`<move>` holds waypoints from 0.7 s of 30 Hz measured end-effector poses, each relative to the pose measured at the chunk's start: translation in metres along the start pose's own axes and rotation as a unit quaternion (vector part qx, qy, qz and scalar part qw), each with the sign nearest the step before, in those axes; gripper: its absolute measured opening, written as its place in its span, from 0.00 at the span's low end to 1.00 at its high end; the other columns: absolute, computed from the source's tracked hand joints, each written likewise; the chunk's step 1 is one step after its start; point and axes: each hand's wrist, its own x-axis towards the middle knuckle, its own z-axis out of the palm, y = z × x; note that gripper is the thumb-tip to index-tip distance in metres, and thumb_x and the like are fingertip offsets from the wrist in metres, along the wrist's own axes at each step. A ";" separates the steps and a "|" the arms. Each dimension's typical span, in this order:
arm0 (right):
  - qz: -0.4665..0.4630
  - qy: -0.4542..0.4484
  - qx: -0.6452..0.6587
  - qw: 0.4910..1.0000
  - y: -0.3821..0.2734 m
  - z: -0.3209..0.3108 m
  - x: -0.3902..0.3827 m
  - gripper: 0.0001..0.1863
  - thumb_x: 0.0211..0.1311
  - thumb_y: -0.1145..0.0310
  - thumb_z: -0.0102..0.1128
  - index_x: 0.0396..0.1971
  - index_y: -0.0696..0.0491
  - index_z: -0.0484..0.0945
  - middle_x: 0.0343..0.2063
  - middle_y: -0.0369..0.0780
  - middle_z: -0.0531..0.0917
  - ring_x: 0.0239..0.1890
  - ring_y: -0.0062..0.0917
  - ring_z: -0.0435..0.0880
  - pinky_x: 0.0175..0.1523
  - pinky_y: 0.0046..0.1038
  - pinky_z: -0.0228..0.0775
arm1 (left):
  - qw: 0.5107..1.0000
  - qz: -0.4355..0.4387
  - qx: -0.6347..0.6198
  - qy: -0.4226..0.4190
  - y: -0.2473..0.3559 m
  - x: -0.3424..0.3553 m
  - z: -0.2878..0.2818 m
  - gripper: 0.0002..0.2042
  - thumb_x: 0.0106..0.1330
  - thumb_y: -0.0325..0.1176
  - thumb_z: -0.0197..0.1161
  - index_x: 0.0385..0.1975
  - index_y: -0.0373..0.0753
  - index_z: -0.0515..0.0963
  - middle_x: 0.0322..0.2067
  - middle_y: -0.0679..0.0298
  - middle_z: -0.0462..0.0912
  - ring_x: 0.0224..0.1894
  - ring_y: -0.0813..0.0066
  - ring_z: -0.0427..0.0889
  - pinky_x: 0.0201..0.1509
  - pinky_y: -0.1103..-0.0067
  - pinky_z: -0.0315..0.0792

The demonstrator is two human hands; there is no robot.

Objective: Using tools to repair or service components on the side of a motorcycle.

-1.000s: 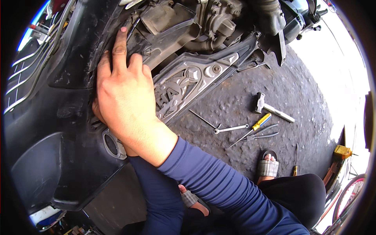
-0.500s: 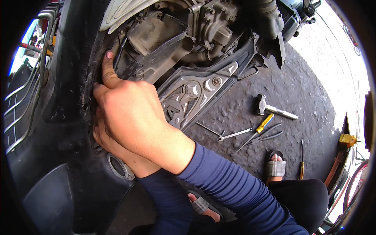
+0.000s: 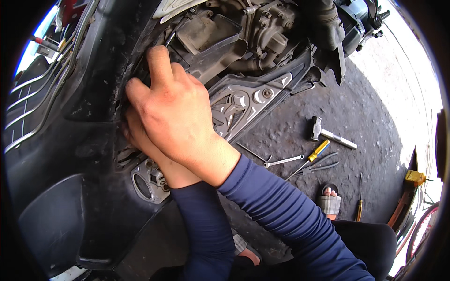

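A scooter's black body panel (image 3: 96,100) runs down the left side, beside exposed engine parts (image 3: 269,40). My right hand (image 3: 176,105) lies over my left at the panel's inner edge. Its fingers are bent down toward the gap there, tips hidden, so what they grip cannot be made out. Beneath it, my left hand (image 3: 138,129) reaches to the same edge, with its fingers mostly covered. A grey and black side cover (image 3: 241,100) with a bolt sits just right of my hands. Below my left wrist is a metal bracket (image 3: 152,180) with an oval opening.
On the dark, rough floor at right lie a hammer (image 3: 335,136), a yellow-handled screwdriver (image 3: 318,151), pliers (image 3: 321,164), a wrench (image 3: 283,161) and a thin rod (image 3: 253,152). Another screwdriver (image 3: 360,206) lies farther right, near my sandalled foot (image 3: 330,203). A wire rack (image 3: 42,110) stands far left.
My right index finger, stretched out along the panel edge before, is now bent down. The scooter has shifted right in the view, and more of the oval bracket shows.
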 end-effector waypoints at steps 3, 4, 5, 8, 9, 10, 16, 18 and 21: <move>-0.016 0.032 -0.027 0.999 0.017 -0.008 0.006 0.10 0.48 0.65 0.66 0.32 0.49 0.80 0.44 0.43 0.76 0.34 0.35 0.83 0.34 0.37 0.79 | 1.000 -0.002 -0.003 0.007 0.001 -0.004 0.000 0.17 0.71 0.31 0.56 0.54 0.30 0.81 0.54 0.51 0.84 0.54 0.62 0.84 0.61 0.69 0.77; -0.022 0.043 -0.029 0.998 0.015 -0.007 0.008 0.10 0.51 0.66 0.65 0.34 0.50 0.80 0.44 0.43 0.77 0.35 0.35 0.84 0.33 0.36 0.79 | 1.000 0.004 -0.003 0.010 0.011 -0.004 0.006 0.17 0.71 0.31 0.56 0.54 0.30 0.81 0.54 0.51 0.84 0.54 0.62 0.84 0.61 0.69 0.77; -0.027 0.043 -0.012 0.999 0.011 -0.005 0.009 0.10 0.52 0.65 0.65 0.34 0.50 0.79 0.44 0.43 0.78 0.35 0.35 0.84 0.33 0.37 0.79 | 0.998 0.051 0.012 -0.046 0.010 -0.001 -0.002 0.18 0.72 0.32 0.55 0.55 0.30 0.81 0.54 0.52 0.84 0.54 0.63 0.84 0.61 0.68 0.77; -0.044 0.022 0.007 0.999 0.014 -0.007 0.013 0.12 0.51 0.64 0.66 0.35 0.51 0.79 0.45 0.44 0.79 0.35 0.37 0.84 0.33 0.37 0.80 | 0.991 0.085 0.034 -0.096 -0.002 0.009 -0.008 0.18 0.73 0.34 0.53 0.55 0.32 0.81 0.54 0.53 0.84 0.55 0.63 0.84 0.62 0.68 0.76; -0.055 0.000 0.008 0.998 0.018 -0.009 0.014 0.13 0.51 0.63 0.66 0.35 0.51 0.79 0.47 0.45 0.79 0.34 0.37 0.85 0.34 0.38 0.80 | 0.992 0.072 0.041 -0.091 -0.005 0.010 -0.004 0.19 0.73 0.35 0.52 0.55 0.32 0.81 0.54 0.53 0.84 0.56 0.63 0.84 0.63 0.68 0.75; -0.054 0.001 0.006 0.999 0.019 -0.010 0.013 0.13 0.51 0.63 0.66 0.35 0.51 0.79 0.47 0.45 0.79 0.34 0.37 0.85 0.34 0.38 0.80 | 0.992 0.070 0.041 -0.093 -0.006 0.007 -0.004 0.19 0.73 0.35 0.52 0.55 0.32 0.81 0.54 0.53 0.84 0.56 0.63 0.84 0.63 0.68 0.75; 0.049 0.007 -0.043 0.998 -0.004 -0.006 0.007 0.18 0.43 0.61 0.70 0.34 0.53 0.78 0.61 0.56 0.77 0.34 0.41 0.85 0.36 0.39 0.82 | 0.986 0.018 0.082 -0.145 0.002 -0.007 -0.008 0.20 0.74 0.38 0.50 0.54 0.31 0.81 0.52 0.54 0.85 0.53 0.64 0.85 0.60 0.70 0.77; 0.063 0.022 -0.037 0.997 -0.009 0.000 0.006 0.18 0.42 0.62 0.70 0.33 0.53 0.77 0.61 0.56 0.77 0.33 0.40 0.85 0.36 0.38 0.82 | 0.977 0.029 0.139 -0.162 0.008 -0.005 -0.010 0.20 0.74 0.38 0.50 0.54 0.31 0.81 0.52 0.54 0.85 0.53 0.64 0.85 0.59 0.70 0.77; 0.067 0.036 -0.005 0.997 0.001 0.003 0.003 0.16 0.42 0.64 0.69 0.31 0.52 0.76 0.63 0.57 0.76 0.32 0.38 0.85 0.34 0.37 0.82 | 0.955 0.039 0.227 -0.186 0.012 -0.001 -0.016 0.20 0.74 0.38 0.50 0.54 0.31 0.81 0.52 0.54 0.86 0.53 0.64 0.85 0.59 0.70 0.77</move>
